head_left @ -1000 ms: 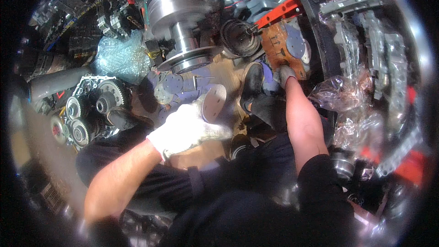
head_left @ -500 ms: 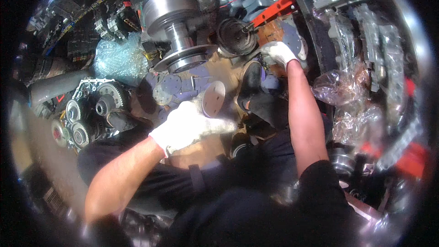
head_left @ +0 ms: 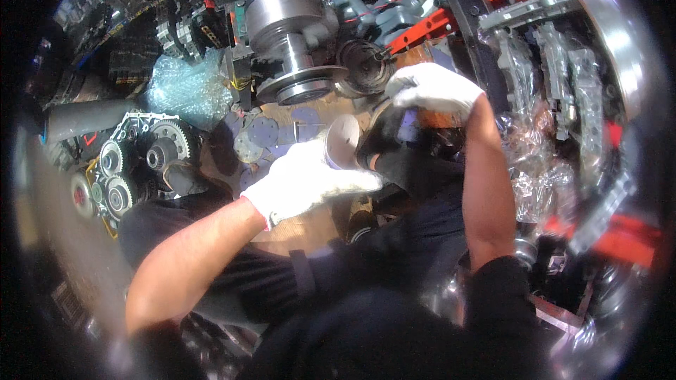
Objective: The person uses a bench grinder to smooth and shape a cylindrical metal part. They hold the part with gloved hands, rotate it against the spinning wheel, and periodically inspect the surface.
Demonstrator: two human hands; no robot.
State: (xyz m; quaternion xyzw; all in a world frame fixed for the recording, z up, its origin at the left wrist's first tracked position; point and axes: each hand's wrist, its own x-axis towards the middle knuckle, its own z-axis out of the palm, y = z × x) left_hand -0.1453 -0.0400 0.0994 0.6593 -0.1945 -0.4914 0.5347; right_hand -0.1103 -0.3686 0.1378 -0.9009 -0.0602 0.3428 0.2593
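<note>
Holding a pale round disc (head_left: 343, 142) seems the step: the left hand (head_left: 299, 179) grips it below the metal shaft (head_left: 296, 53). If the bent right hand (head_left: 438, 90) holds anything, nobody can tell. The next move calls for care by the shaft's rim; a small gap lies between the 2 hands.

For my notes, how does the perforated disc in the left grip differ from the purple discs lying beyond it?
The held disc shows a pale face; the purple discs look darker. The held disc tilts in the left grip; the purple discs lie flat, some overlapping. Both kinds are round.
</note>
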